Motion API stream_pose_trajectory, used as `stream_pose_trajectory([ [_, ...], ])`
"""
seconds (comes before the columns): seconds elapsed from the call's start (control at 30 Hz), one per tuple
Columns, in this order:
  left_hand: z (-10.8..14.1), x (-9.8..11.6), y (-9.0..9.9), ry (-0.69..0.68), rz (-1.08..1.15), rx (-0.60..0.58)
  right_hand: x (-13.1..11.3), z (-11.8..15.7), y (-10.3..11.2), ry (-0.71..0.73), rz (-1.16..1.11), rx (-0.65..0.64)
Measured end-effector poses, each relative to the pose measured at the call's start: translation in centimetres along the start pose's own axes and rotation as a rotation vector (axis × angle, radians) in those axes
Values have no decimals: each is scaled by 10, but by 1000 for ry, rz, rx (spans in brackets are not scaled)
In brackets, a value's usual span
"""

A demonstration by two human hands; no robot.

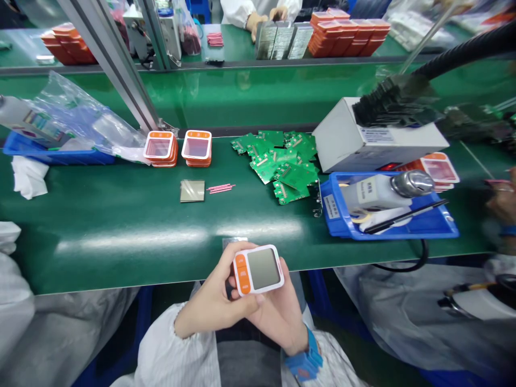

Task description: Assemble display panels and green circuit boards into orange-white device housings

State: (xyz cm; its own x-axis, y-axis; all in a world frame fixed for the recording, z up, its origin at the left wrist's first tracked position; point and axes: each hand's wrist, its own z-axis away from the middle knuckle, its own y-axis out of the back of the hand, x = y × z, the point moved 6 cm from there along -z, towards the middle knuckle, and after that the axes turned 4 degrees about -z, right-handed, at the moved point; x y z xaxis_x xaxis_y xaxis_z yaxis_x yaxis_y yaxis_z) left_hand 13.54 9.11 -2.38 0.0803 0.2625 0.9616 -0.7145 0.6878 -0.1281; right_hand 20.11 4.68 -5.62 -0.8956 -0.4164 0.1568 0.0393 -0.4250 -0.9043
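A small white device (264, 269) with a grey screen and orange buttons is held between both hands at the table's front edge, screen up. My left hand (220, 293) grips its left side, thumb along the lower edge. Beneath and to the right, my right hand (278, 317) supports it, with a blue band on the wrist. Behind them on the green table lie a square glass pane (192, 191), thin pink strips (221, 188) and a pile of green circuit boards (288, 164). Two stacks of orange-and-white casings (160, 149) stand farther back.
A blue tray (332, 228) with a bottle and pen sits at the right, before a white box (342, 140). At the left are another blue tray (80, 157) and a metal post (116, 64). Other people sit on both sides and across.
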Motion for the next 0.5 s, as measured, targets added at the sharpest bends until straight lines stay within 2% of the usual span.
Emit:
stream_pose_trajectory([
  [0.27, -3, -4, 0, 39, 55, 3, 0, -1, 1, -8, 90, -13],
  [0.5, -3, -2, -2, 63, 108, -3, 3, -1, -3, -22, -1, -70],
])
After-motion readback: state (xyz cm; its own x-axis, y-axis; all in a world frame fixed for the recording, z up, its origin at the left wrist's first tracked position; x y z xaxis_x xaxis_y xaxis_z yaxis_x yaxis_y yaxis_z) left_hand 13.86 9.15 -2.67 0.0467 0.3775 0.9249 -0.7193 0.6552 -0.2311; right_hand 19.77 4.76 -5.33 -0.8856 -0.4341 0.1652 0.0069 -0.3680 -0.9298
